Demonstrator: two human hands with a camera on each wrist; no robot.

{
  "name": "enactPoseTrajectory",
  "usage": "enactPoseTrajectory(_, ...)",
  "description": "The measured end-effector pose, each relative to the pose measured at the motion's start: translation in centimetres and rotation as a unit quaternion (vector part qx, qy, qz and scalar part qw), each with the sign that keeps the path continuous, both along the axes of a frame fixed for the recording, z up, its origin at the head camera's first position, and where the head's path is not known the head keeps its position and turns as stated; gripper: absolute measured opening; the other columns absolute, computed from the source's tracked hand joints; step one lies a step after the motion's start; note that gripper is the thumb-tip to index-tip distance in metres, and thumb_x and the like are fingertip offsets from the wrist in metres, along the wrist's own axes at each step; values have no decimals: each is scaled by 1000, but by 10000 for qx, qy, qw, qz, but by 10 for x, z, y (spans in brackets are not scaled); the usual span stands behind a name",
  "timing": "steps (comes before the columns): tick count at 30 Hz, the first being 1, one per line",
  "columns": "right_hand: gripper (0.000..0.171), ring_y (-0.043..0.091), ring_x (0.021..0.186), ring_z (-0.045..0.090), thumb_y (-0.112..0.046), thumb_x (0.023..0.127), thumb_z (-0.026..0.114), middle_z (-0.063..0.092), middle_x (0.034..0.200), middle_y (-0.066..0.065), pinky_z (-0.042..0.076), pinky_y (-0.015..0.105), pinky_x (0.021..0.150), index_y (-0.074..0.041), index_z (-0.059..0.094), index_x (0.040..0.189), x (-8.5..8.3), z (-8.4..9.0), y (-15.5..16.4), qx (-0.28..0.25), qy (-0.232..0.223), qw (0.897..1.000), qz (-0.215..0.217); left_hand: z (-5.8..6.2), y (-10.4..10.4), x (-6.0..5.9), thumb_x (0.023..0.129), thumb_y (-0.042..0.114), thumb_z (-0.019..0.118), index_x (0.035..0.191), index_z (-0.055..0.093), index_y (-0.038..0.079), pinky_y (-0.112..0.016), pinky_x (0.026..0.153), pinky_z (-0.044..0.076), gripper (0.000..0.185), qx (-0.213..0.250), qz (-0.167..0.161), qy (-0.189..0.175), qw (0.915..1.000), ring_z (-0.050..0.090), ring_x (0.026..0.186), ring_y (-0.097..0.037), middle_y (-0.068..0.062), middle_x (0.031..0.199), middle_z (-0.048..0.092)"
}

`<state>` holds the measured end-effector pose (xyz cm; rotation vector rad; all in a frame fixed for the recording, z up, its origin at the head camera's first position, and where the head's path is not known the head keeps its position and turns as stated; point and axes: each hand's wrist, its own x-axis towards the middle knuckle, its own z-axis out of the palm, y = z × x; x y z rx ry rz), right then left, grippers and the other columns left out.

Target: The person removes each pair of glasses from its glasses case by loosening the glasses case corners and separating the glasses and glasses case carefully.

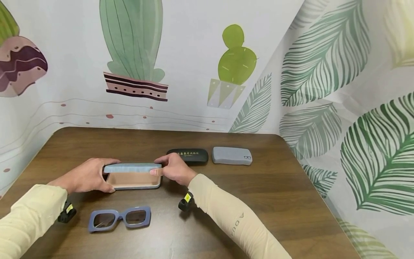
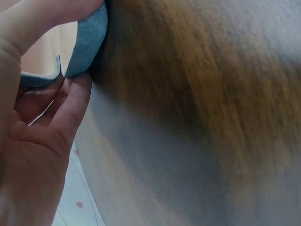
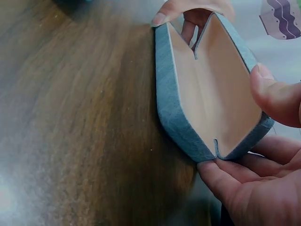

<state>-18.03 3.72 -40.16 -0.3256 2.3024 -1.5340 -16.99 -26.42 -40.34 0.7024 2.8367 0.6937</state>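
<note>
A blue-grey glasses case lies open on the brown table, its tan lining showing. My left hand grips its left end, fingers over the lid and thumb at the base. My right hand holds the right end, thumb on the lid's edge and fingers under the corner. In front of the case lies a pair of blue-framed glasses with square lenses, touched by neither hand.
Behind my right hand sit a shut black case and a shut grey case. Printed cactus and leaf sheets wall the table at the back, left and right. Bare tabletop spreads to the right.
</note>
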Motion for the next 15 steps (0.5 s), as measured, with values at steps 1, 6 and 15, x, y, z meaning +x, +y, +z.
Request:
enactPoseTrajectory(1, 46, 6, 94, 62, -13, 86, 85, 76, 119, 12, 50, 18, 82, 2, 72, 127, 0, 0, 0, 14, 33, 10000, 30, 0, 0, 0, 60, 42, 97, 135, 63, 0, -25, 71, 49, 92, 1, -1, 11, 10000, 61, 85, -14, -4, 104, 74)
enactPoseTrajectory(6, 48, 5, 89, 64, -14, 86, 85, 77, 117, 12, 51, 18, 81, 2, 71, 129, 2, -1, 1, 119, 167, 9997, 133, -1, 0, 1, 61, 43, 97, 136, 64, 0, -27, 73, 49, 92, -38, 6, 74, 10000, 61, 87, -15, -6, 107, 74)
enactPoseTrajectory(15, 52, 2, 84, 62, -14, 84, 87, 79, 112, 11, 51, 16, 75, 1, 70, 130, 5, -4, 3, 385, 562, 9973, 271, -1, -1, 2, 59, 43, 98, 134, 66, 0, -28, 75, 50, 92, -60, 3, 226, 9997, 61, 87, -14, -4, 104, 74)
